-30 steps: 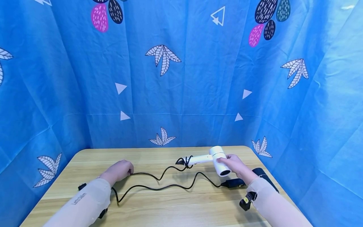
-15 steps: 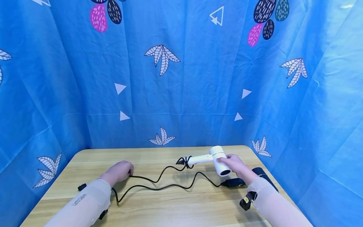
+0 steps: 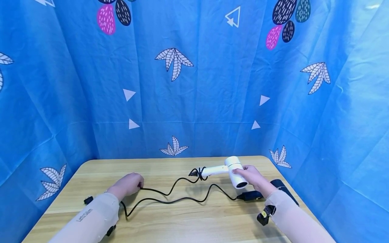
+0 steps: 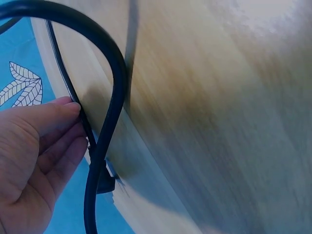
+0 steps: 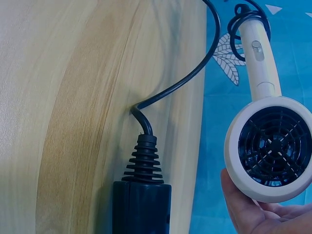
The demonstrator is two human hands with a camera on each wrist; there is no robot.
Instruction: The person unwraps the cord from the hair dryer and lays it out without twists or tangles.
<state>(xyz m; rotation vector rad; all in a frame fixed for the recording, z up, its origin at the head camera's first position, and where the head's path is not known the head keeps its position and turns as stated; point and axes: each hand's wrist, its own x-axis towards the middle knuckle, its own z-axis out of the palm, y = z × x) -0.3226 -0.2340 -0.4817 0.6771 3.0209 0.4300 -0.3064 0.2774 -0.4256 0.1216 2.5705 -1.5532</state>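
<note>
My right hand (image 3: 253, 176) grips the barrel of a white hair dryer (image 3: 215, 170), its handle pointing left. In the right wrist view, the dryer's round black grille (image 5: 275, 146) faces the camera, with fingers (image 5: 241, 207) below it. Black cord (image 5: 267, 27) is wound around the handle's end. A thin run of this cord (image 3: 179, 182) stretches left to my left hand (image 3: 129, 184), which pinches it between thumb and fingers. In the left wrist view, a thicker cord loop (image 4: 109, 44) hangs in front, and a black plug-like end (image 4: 105, 180) shows below the fingertips.
A black ribbed-neck handle (image 3: 251, 195) with another long cord (image 3: 170, 201) lies under my right wrist. Beyond it, a black cylinder (image 3: 276, 184) sits at the table's right edge. The wooden table (image 3: 182, 226) is bordered by a blue patterned curtain (image 3: 212, 101).
The cord stretch beside my left hand has shifted slightly toward the front. My right hand and the hair dryer stay in place.
</note>
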